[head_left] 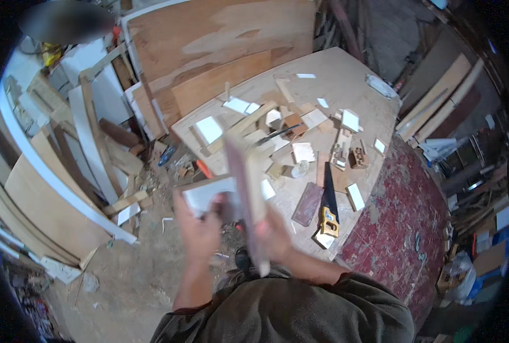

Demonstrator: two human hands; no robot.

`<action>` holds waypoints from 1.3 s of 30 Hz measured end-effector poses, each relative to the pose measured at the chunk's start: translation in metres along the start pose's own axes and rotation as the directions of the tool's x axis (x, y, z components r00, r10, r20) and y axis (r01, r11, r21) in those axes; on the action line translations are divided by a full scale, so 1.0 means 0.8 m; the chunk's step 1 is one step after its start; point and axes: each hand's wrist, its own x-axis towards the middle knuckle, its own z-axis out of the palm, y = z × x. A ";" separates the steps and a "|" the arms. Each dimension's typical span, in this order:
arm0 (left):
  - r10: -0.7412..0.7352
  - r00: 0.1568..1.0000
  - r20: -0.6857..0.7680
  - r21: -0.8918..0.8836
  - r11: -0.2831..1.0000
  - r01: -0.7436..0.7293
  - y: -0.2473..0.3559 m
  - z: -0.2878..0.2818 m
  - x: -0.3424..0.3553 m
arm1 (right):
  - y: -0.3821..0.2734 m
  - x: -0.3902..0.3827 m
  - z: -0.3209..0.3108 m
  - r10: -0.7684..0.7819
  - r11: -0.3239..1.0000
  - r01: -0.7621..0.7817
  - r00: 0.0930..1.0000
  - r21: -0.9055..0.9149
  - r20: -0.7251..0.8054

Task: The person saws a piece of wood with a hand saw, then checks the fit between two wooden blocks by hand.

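My left hand (199, 231) is closed on a wooden block with a white face (200, 197), gripping it by its near edge. Upright beside it stands a narrow board (245, 191) with a reddish-brown face and a pale edge, smeared by motion. My right hand (275, 235) grips that board from the right, with part of the fingers hidden behind it. The board overlaps the block's right side; whether the two touch I cannot tell. Beyond my right hand, a handsaw (329, 194) with a black blade and yellow handle lies on the worktable (346, 63), next to a dark reddish block (307, 204).
Wood offcuts, a clear jar (300, 169) and a slim dark tool (276, 134) clutter the table. A large plywood sheet (220, 34) leans behind it. Curved boards (49, 200) are stacked at left, and planks (437, 103) lean at right. Scraps litter the floor.
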 end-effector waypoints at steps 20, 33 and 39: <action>0.090 0.929 0.358 0.105 0.985 -0.136 -0.022 0.056 -0.026 | -0.054 -0.026 -0.040 -0.185 0.982 0.166 0.951 -0.094 -0.248; 0.069 0.976 0.207 0.076 0.993 -0.086 -0.022 0.070 -0.022 | -0.068 -0.005 -0.051 -0.068 0.997 0.074 0.988 0.038 -0.138; 0.167 0.930 0.327 0.075 0.977 -0.202 -0.051 0.072 -0.047 | -0.093 0.031 -0.070 0.179 0.945 -0.115 0.966 0.305 -0.189</action>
